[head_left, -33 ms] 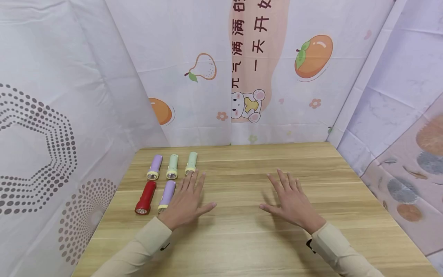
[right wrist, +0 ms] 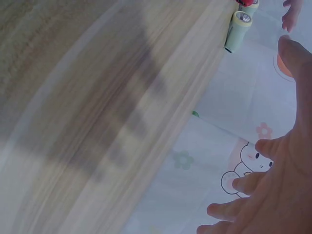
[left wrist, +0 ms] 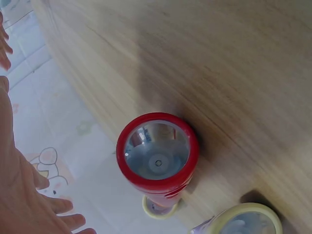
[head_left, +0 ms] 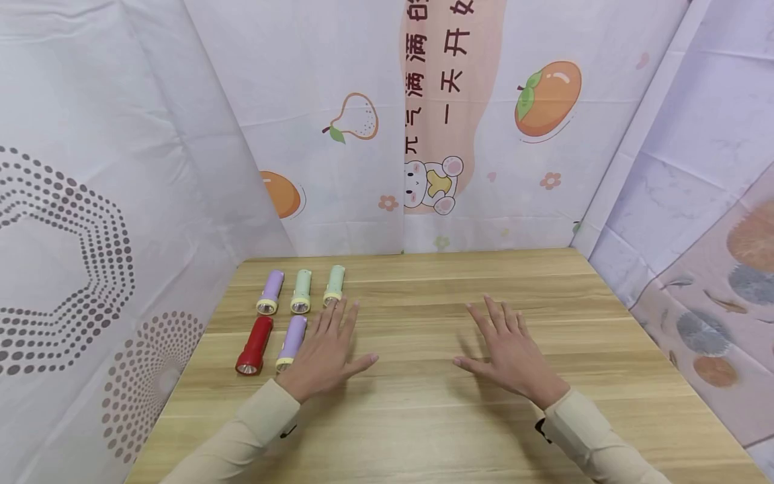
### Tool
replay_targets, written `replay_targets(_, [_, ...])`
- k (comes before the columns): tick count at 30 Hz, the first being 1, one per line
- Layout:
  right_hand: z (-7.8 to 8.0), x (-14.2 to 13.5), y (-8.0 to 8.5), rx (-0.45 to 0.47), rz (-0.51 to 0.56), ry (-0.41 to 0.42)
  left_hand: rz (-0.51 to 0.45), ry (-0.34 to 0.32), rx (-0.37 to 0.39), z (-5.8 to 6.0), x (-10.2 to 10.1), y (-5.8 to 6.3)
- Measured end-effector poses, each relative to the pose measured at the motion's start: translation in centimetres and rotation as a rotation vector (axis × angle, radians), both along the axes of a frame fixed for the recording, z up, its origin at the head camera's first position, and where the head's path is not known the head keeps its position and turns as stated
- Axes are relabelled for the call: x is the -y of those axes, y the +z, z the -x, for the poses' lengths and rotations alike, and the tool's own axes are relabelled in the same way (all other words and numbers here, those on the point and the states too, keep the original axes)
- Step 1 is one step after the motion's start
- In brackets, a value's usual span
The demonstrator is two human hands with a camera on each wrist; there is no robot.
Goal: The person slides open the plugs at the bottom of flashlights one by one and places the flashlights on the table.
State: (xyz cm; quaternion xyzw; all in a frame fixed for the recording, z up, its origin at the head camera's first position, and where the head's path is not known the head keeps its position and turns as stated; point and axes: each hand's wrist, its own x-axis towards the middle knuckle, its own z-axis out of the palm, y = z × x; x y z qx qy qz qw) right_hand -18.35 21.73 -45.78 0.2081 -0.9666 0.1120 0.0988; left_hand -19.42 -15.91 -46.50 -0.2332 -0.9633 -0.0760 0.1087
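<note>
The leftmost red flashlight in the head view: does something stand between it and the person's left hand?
Yes: the near-row purple flashlight lies on the table between the leftmost red flashlight and the left hand, which partly hides the purple one. Nothing visible covers the red one from above.

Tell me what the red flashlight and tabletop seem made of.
Red flashlight: probably plastic, slight sheen, judging by its smooth, evenly coloured rim; silvery reflector looks metallised. Tabletop: satiny wood or laminate, by streaked grain and soft glare; I cannot tell which.

Red torch front L, lilac torch beside, 2nd lilac torch w/ 2 mint torches behind, all flat
</note>
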Motion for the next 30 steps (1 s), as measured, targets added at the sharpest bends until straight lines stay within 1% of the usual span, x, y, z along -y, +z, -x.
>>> replay_targets(6, [-0.1, 0.1, -0.7, -0.035, 0.015, 0.010, -0.021, 0.002, -0.019, 0.1, 0.3, -0.3])
replay_targets(10, [-0.1, 0.4, -1.1, -0.069, 0.030, 0.014, -0.093, 0.011, -0.052, 0.5, 0.7, -0.2])
replay_targets(13, [-0.3, 0.9, -1.2, -0.053, 0.056, 0.008, -0.145, 0.027, -0.090, 1.0, 1.4, -0.1])
replay_targets(15, [-0.4, 1.4, -1.2, -0.011, 0.086, -0.008, -0.166, 0.050, -0.104, 1.3, 1.9, 0.0])
replay_targets(16, [-0.5, 1.7, -1.1, 0.014, 0.105, -0.017, -0.176, 0.066, -0.099, 1.4, 2.1, 0.0])
replay_targets(20, [-0.5, 3.2, -1.0, 0.122, 0.171, -0.059, -0.231, 0.145, -0.032, 1.6, 3.1, 0.6])
replay_targets(23, [-0.5, 4.2, -1.0, 0.175, 0.210, -0.070, -0.276, 0.186, 0.021, 1.8, 3.8, 1.0])
replay_targets(26, [-0.4, 5.2, -1.2, 0.194, 0.243, -0.066, -0.327, 0.196, 0.062, 2.1, 4.2, 1.0])
replay_targets(30, [-0.5, 6.2, -1.6, 0.192, 0.271, -0.034, -0.402, 0.208, 0.165, 2.3, 4.7, 0.8])
